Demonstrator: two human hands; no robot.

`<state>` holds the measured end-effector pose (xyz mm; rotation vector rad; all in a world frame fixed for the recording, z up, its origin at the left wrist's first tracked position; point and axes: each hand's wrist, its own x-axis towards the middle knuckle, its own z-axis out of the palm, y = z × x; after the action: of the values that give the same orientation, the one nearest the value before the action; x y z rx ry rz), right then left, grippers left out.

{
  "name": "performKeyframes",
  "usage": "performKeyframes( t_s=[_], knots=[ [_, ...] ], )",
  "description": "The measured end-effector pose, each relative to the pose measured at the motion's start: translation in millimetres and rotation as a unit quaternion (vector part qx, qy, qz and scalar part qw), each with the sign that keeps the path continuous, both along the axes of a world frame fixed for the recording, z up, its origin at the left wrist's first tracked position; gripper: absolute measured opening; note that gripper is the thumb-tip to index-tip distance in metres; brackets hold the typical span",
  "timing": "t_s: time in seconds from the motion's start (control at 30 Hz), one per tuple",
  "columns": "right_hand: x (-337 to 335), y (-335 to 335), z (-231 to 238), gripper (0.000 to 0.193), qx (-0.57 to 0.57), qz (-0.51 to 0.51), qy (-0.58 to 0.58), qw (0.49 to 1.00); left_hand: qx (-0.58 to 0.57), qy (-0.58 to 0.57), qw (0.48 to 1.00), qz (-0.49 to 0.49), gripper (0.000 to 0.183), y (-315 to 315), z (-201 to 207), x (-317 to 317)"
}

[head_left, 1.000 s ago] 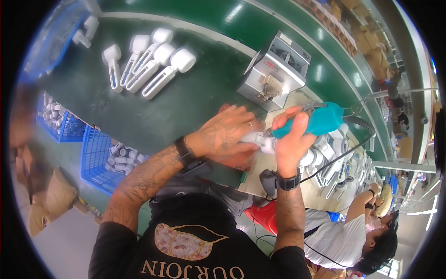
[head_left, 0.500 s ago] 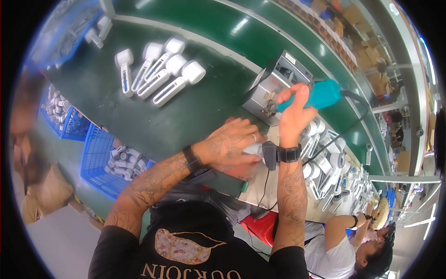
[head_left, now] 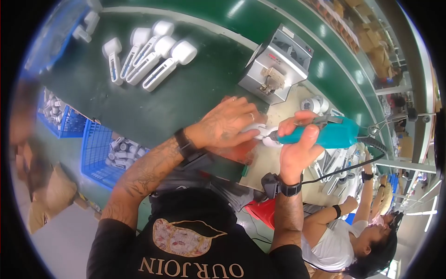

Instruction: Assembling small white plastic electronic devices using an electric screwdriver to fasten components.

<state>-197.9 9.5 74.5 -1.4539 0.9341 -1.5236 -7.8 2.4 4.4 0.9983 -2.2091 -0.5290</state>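
Observation:
My left hand (head_left: 231,122) is closed on a white plastic handheld unit (head_left: 271,141), which lies at the edge of the work surface. Fingers cover much of its handle. A teal electric screwdriver (head_left: 338,133) lies sideways in my right hand (head_left: 299,153), fingers wrapped round its front. Its tip meets the white unit, or comes very near it, just right of my left fingers. Beyond my hands stands a grey metal screw feeder (head_left: 274,65). Several similar white units with round heads and slotted handles (head_left: 160,65) lie grouped on the dark green mat (head_left: 186,104), far left.
Blue crates (head_left: 100,156) of white-grey parts stand below on the left. At right, more white parts (head_left: 332,174) crowd the bench. The screwdriver's black cord (head_left: 341,172) loops over them. A co-worker in a white shirt (head_left: 332,244) is at lower right.
My right hand has brought the screwdriver from the screw feeder down and toward me, to the white unit in my left hand. The view has shifted slightly. The co-worker's arms have moved.

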Motion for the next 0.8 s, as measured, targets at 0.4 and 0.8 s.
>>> performKeyframes(
  t_s=[0.4, 0.8],
  knots=[
    [-3.1, 4.7, -21.7, 0.051, 0.027, 0.000, -0.023, 0.999, 0.016, -0.012, 1.000, -0.009, 0.036, 3.5, 0.9, -1.6],
    [2.0, 9.6, -20.7, 0.039, 0.047, -0.012, -0.061, 0.997, -0.019, -0.010, 1.000, -0.006, 0.034, 1.8, 5.5, -0.6]
  ],
)
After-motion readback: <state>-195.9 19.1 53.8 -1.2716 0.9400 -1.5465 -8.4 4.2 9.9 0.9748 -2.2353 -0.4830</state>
